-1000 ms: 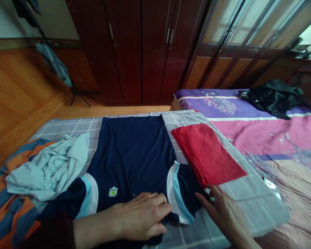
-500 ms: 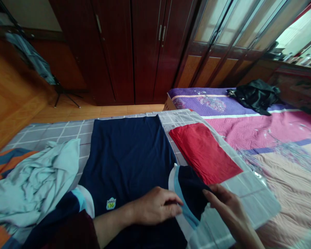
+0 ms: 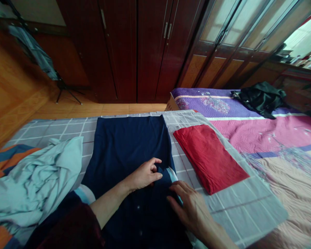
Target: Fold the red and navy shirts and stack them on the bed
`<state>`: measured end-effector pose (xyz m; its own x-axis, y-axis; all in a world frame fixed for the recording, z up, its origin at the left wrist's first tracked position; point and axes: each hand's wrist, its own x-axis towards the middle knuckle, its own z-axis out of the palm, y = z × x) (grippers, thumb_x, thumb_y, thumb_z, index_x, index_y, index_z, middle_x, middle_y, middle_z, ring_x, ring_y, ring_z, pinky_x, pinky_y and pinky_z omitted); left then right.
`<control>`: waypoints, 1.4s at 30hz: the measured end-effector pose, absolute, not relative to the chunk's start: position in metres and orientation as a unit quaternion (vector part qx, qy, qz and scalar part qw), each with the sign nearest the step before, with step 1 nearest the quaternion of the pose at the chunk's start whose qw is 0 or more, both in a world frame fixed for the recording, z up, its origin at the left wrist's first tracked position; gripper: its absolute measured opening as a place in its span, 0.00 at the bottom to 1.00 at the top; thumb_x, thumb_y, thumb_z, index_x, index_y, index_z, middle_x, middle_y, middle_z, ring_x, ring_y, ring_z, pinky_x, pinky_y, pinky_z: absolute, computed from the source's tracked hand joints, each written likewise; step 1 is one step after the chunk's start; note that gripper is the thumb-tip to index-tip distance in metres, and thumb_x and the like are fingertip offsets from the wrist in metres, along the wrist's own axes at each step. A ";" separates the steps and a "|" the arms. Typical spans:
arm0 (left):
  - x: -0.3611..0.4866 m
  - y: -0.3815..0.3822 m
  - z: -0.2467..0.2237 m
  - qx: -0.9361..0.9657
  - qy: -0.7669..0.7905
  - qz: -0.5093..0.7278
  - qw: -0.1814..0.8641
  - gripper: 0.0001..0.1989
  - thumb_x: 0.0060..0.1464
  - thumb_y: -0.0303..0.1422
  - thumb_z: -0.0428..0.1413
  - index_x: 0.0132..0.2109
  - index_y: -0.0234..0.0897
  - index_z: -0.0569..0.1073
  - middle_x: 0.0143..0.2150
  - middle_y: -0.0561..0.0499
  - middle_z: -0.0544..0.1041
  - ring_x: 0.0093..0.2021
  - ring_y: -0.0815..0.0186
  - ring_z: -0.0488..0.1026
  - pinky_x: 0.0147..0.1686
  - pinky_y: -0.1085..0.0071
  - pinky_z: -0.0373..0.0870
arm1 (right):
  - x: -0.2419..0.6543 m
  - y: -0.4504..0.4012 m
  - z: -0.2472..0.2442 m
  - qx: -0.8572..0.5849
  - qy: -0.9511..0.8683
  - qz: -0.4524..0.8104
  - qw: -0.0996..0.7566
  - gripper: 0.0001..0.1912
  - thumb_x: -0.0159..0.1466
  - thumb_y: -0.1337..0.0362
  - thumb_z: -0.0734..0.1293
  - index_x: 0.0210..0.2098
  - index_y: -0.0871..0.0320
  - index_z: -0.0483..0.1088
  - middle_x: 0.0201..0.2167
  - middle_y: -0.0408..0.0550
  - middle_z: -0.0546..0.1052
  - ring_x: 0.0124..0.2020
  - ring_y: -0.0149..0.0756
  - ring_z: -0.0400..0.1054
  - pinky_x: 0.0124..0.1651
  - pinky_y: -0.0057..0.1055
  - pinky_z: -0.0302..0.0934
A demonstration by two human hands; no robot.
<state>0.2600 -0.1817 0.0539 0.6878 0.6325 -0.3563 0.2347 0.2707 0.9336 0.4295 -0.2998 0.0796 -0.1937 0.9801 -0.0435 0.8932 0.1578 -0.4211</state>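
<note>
A navy blue shirt (image 3: 126, 141) lies spread out in front of me, and its right sleeve is folded inward over the body. Over the shirt's middle hovers my left hand (image 3: 143, 174), thumb and fingers apart with nothing between them. My right hand (image 3: 190, 205) rests at the folded edge by the light blue and white sleeve band (image 3: 172, 175), its fingers loosely spread. The other sleeve, with a similar band (image 3: 85, 194), sticks out to the left, partly under my left forearm. Small light dots, perhaps buttons, show on the navy cloth below my left hand.
A folded red garment (image 3: 209, 155) lies right of the shirt on the grey checked cover (image 3: 251, 207). Crumpled pale green cloth (image 3: 41, 176) and an orange-striped garment (image 3: 5, 159) are at left. Beyond are a bed (image 3: 238, 135) with black clothing (image 3: 261, 98), a wardrobe (image 3: 150, 52) and a tripod (image 3: 64, 90).
The right sleeve has gone from lying outward to folded inward over the shirt, and the badge is now hidden. My right hand moved left with it; my left hand moved up and slightly left.
</note>
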 end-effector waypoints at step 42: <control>0.147 -0.065 0.040 0.777 0.616 0.108 0.073 0.27 0.62 0.40 0.46 0.62 0.26 0.61 0.64 0.34 0.60 0.66 0.51 0.53 0.62 0.57 0.51 | 0.416 -0.047 0.042 -0.661 -0.748 -0.035 0.049 0.34 0.68 0.53 0.52 0.64 0.73 0.49 0.64 0.72 0.52 0.64 0.61 0.45 0.59 0.53 0.44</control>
